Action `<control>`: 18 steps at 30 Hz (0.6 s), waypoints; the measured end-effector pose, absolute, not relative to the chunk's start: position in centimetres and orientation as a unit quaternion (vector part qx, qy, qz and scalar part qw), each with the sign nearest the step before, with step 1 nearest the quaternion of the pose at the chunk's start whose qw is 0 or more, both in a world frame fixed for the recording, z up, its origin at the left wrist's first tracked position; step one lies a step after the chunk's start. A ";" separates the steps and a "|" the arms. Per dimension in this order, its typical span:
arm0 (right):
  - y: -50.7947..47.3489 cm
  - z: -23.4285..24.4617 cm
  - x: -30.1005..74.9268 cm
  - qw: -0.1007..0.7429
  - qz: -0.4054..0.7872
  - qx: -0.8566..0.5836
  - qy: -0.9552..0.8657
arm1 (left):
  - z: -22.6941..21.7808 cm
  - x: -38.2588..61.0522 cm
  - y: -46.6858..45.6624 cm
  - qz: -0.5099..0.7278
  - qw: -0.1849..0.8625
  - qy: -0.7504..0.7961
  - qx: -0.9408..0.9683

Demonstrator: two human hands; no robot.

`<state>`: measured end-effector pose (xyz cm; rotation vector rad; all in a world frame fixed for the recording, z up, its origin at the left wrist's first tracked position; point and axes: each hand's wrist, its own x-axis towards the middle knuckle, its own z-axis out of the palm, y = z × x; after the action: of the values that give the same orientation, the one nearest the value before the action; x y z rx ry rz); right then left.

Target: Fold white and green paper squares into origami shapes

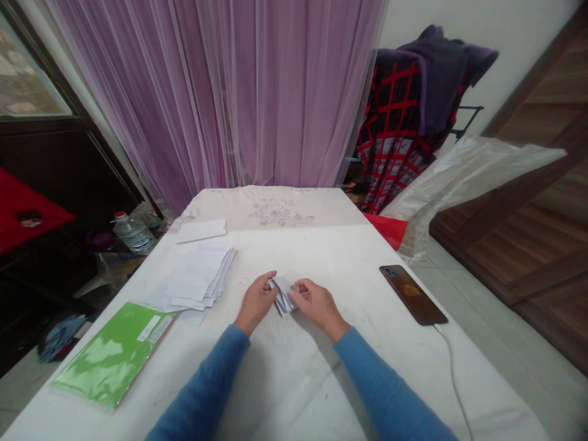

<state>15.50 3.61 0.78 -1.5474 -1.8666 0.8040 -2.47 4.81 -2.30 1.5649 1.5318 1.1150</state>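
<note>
Near the middle of the white-covered table (pixel 298 373), a small folded piece of white paper (pixel 285 296) with a dark strip along one side sits between my two hands. My left hand (pixel 258 302) grips its left edge, thumb and fingers bent around it. On the opposite side, my right hand (pixel 318 304) pinches the paper's right edge with thumb and forefinger. The paper looks layered, and its inner folds are too small to make out.
To the left lie a stack of white sheets (pixel 197 275), a green plastic-wrapped packet (pixel 114 352) and a flat white piece (pixel 202 230). At the right edge rests a brown phone (pixel 413 295) with a white cable (pixel 452 373). Purple curtains (pixel 285 92) hang behind the table.
</note>
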 end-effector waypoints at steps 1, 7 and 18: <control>3.7 1.1 15.4 0.274 0.288 -0.585 -0.707 | -2.3 -2.4 4.9 0.424 0.318 0.592 0.607; 4.7 2.1 14.4 0.210 0.240 -0.598 -0.736 | -2.2 -1.7 5.6 0.391 0.229 0.585 0.672; 8.7 0.0 17.0 0.205 0.264 -0.565 -0.754 | -1.9 -4.0 6.0 0.291 0.190 0.542 0.765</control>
<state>16.99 8.72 -0.01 -1.5762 -2.1033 0.7352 -4.05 6.02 -1.95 2.1484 1.5243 0.8179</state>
